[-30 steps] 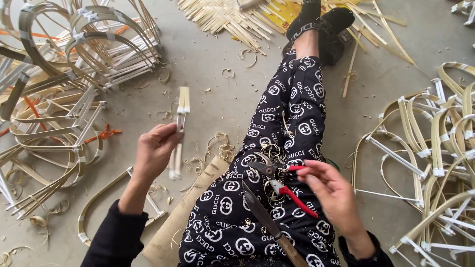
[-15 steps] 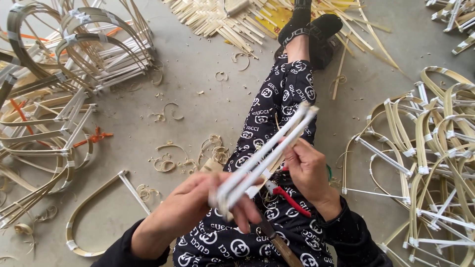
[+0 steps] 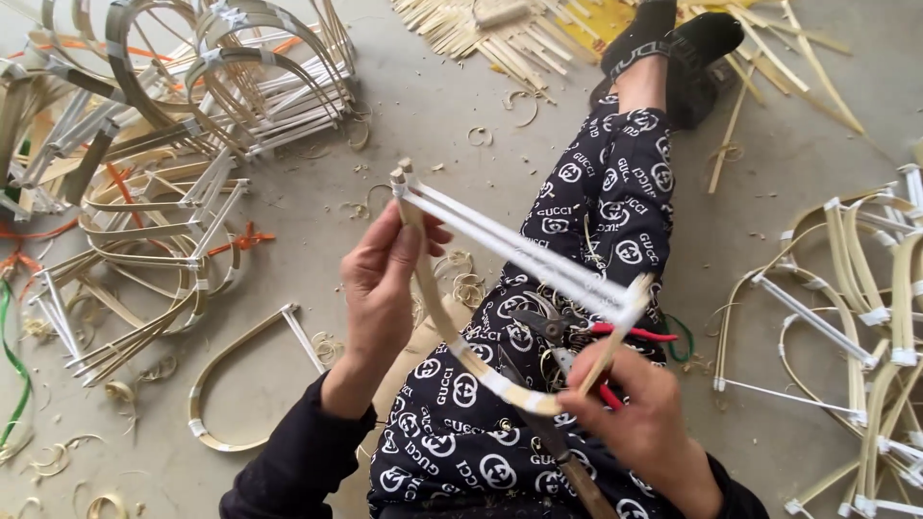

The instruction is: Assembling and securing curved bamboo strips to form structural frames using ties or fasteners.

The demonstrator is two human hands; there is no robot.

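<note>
I hold a bent bamboo frame (image 3: 481, 370) over my lap: a curved strip bowed into an arc, closed by white-wrapped straight sticks (image 3: 519, 252). My left hand (image 3: 385, 279) grips the frame's upper left end. My right hand (image 3: 635, 413) clasps the lower right end where the strip meets the sticks. Red-handled shears (image 3: 577, 332) lie on my patterned black trousers (image 3: 615, 221), just under the frame.
A heap of finished bamboo frames (image 3: 154, 144) lies on the floor at left, another heap (image 3: 865, 317) at right. One single frame (image 3: 245, 375) lies by my left arm. Loose bamboo strips (image 3: 500, 38) and curled shavings (image 3: 461, 274) litter the concrete floor.
A second ago my left hand held straight sticks out to the left and my right rested by the shears. Now both hands hold one bent frame over my lap.
</note>
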